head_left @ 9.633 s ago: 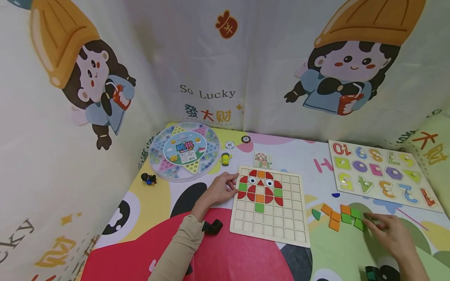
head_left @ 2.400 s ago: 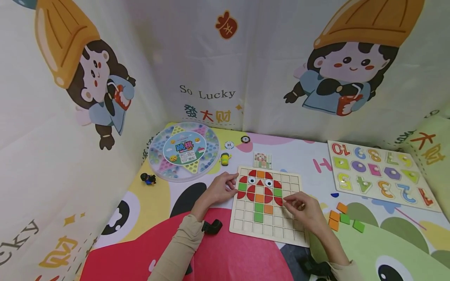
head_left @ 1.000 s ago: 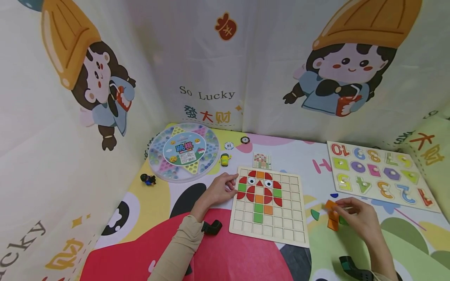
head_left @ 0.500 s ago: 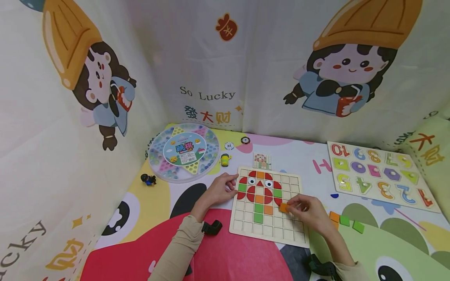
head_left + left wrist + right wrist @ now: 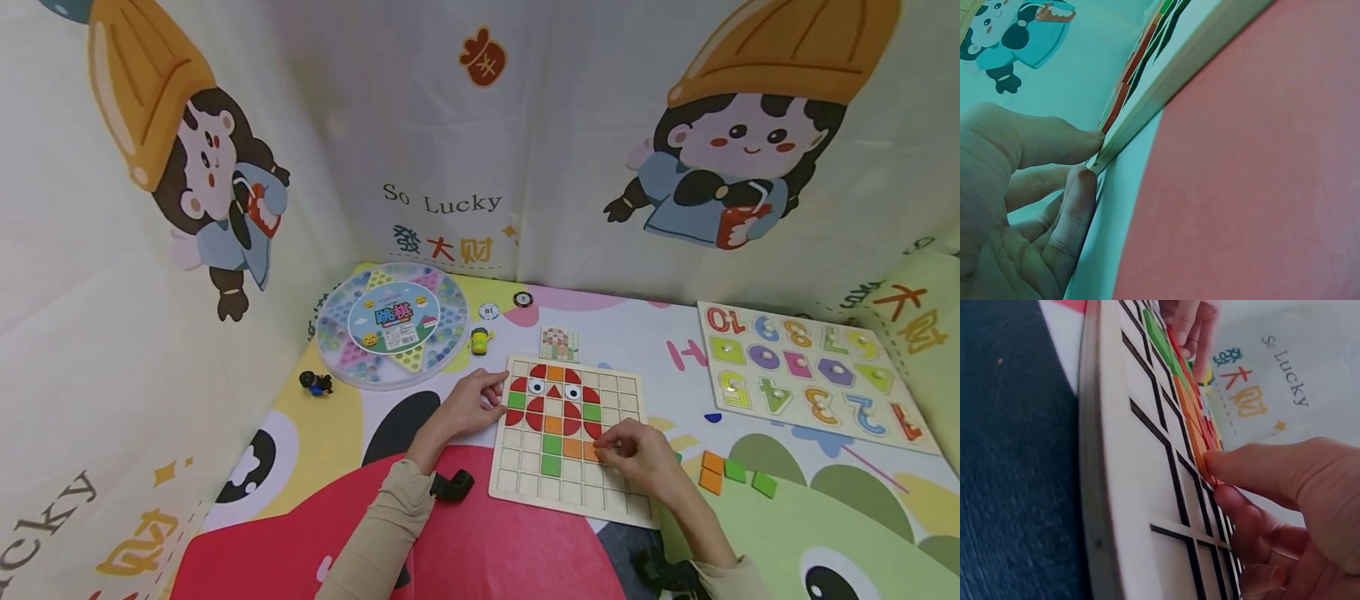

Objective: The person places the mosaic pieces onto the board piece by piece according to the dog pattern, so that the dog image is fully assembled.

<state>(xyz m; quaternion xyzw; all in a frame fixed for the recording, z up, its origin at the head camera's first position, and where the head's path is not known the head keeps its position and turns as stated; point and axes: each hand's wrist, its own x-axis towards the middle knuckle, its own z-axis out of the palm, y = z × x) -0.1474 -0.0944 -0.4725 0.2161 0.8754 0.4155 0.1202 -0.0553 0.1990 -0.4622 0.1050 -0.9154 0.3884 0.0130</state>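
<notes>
A wooden grid board (image 5: 517, 482) lies in the middle of the head view, set with red curved pieces, two eye pieces and green and orange squares. My left hand (image 5: 468, 404) holds the board's left edge between thumb and fingers. Over the board's right half, my right hand (image 5: 639, 454) pinches an orange square tile (image 5: 589, 451), now in a cell beside another orange tile (image 5: 572, 448). In the right wrist view the thumb (image 5: 1254, 465) presses at that tile's (image 5: 1200, 450) end. Two green tiles (image 5: 552, 454) stand in a column left of the orange ones.
Loose orange tiles (image 5: 711, 483) and green tiles (image 5: 764, 484) lie right of the board, with a blue piece (image 5: 713, 417) above. Behind the board is a small pattern card (image 5: 559, 343). A number puzzle (image 5: 810, 367) stands far right, a round marble game (image 5: 393, 325) far left, near small toy figures (image 5: 480, 340).
My right hand took an orange tile from the loose pile, carried it left and lowered it into a cell beside the earlier orange one. The left hand stayed on the board's edge.
</notes>
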